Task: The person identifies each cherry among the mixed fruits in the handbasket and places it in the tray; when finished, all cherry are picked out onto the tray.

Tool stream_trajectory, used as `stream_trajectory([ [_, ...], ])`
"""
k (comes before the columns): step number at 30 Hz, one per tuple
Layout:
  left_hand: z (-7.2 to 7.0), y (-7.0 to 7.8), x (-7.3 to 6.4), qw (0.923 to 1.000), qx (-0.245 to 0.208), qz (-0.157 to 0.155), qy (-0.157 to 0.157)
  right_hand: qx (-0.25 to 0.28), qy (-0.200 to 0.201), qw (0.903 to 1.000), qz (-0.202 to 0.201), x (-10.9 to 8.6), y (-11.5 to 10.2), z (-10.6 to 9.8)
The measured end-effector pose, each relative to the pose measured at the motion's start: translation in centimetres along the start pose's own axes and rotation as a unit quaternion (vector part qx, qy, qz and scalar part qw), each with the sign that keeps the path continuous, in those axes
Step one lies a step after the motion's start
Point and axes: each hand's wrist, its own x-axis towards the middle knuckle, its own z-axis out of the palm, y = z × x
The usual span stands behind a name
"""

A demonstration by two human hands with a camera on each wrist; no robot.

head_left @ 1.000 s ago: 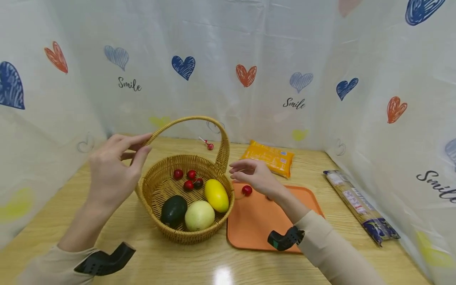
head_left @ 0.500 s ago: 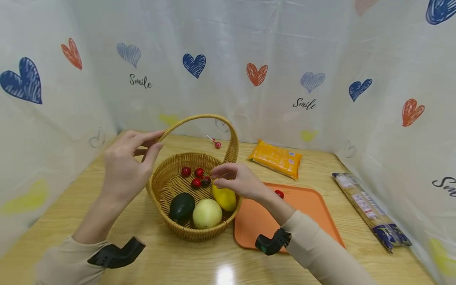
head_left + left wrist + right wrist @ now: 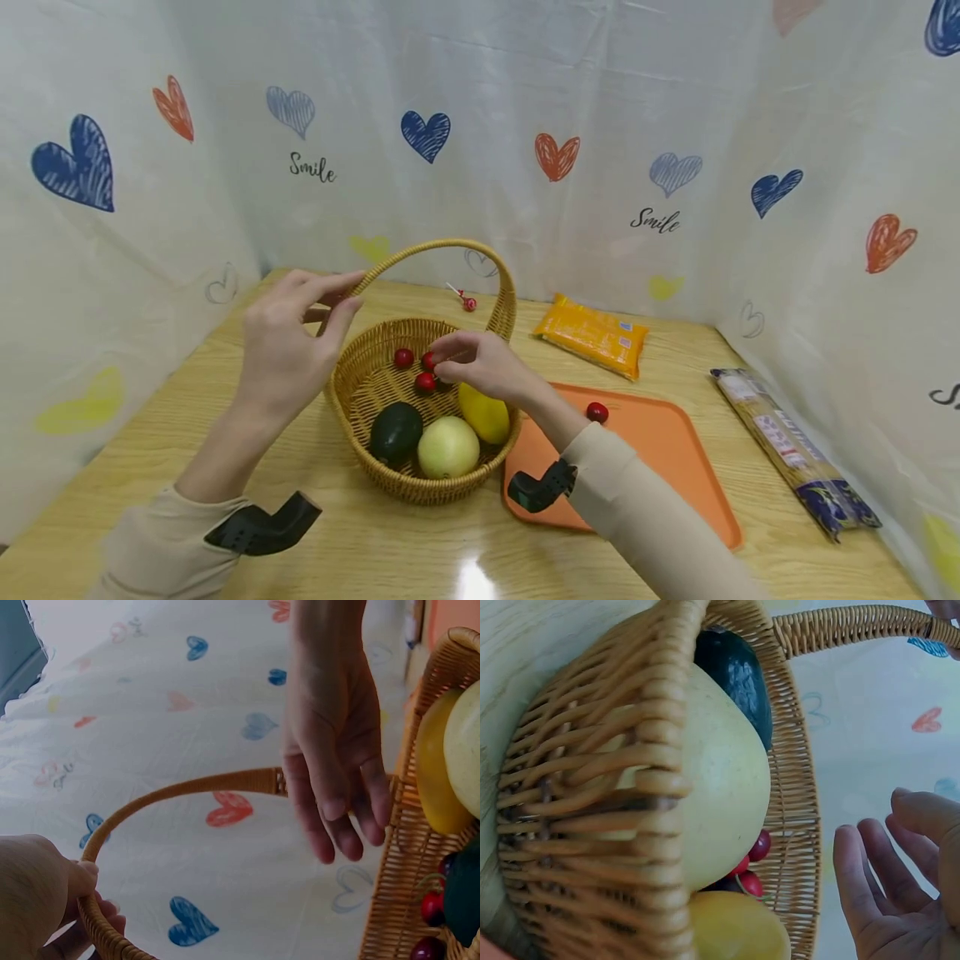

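Note:
My left hand (image 3: pixel 288 342) pinches the arched handle (image 3: pixel 450 243) of a wicker basket (image 3: pixel 352 446) between thumb and fingers. Over the basket's right side hovers my right hand (image 3: pixel 480 362), its fingers loosely extended and apart; the right wrist view shows nothing in the fingers (image 3: pixel 885 870). Inside the basket lie a dark green avocado-like fruit (image 3: pixel 395 432), a round pale green fruit (image 3: pixel 448 447), a yellow oval fruit (image 3: pixel 486 414) and several cherries (image 3: pixel 403 358). My right hand partly covers the cherries in the head view.
Right of the basket lies an orange tray (image 3: pixel 667 458) bearing a cherry (image 3: pixel 597 412); my right forearm hides part of it. Behind are a lollipop (image 3: pixel 469 304) and an orange packet (image 3: pixel 596 333). A long noodle-like packet (image 3: pixel 787 450) lies far right, near the curtain (image 3: pixel 487 67).
My right hand has moved left from beside the basket to over it. A second cherry seen on the tray's left is out of sight now. The left hand keeps its hold on the handle.

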Motion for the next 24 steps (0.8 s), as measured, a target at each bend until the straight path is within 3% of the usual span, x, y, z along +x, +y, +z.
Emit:
stream_trajectory([
  [12, 0.3, -0.2, -0.1, 1.0, 0.006, 0.003, 0.0, -0.024, 0.027, 0.9989, 0.03, 3.5, -0.6, 2.1],
  [24, 0.2, -0.3, -0.1, 1.0, 0.003, 0.006, 0.002, 0.002, 0.052, 0.996, 0.072, 6.3, 0.2, 3.5],
])
